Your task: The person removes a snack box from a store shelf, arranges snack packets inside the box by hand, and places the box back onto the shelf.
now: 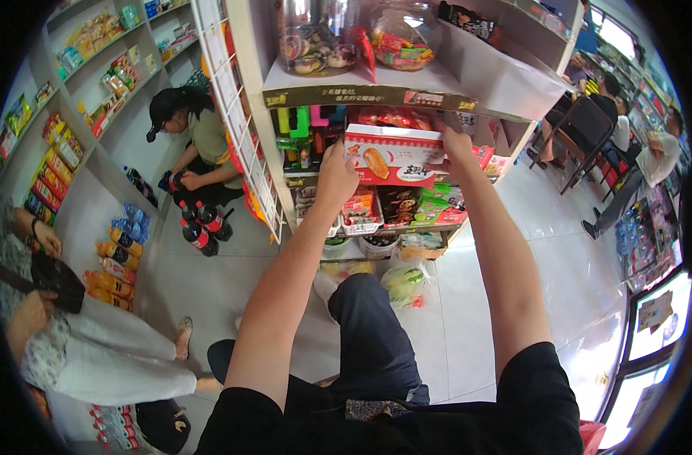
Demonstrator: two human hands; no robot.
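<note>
Both my arms reach forward to a red and white cardboard snack box [391, 154] on a display shelf. My left hand [338, 175] grips its left end and my right hand [457, 149] its right end. Red-wrapped snacks [397, 118] show at the box's open top. Left of the box are green and pink plastic items [301, 122]. Below it lie a white basket of red packets [362, 213] and green snack packets [435, 202]. On the shelf above stand a clear jar [317, 40] and a round candy bowl [402, 42].
A white wire rack [238, 114] flanks the shelf. A person in a cap [201, 136] crouches by cola bottles [201, 227] at left; another stands at the far left [107, 352]. A bagged watermelon [404, 284] lies on the floor. Seated people and a folding chair [576, 133] are at right.
</note>
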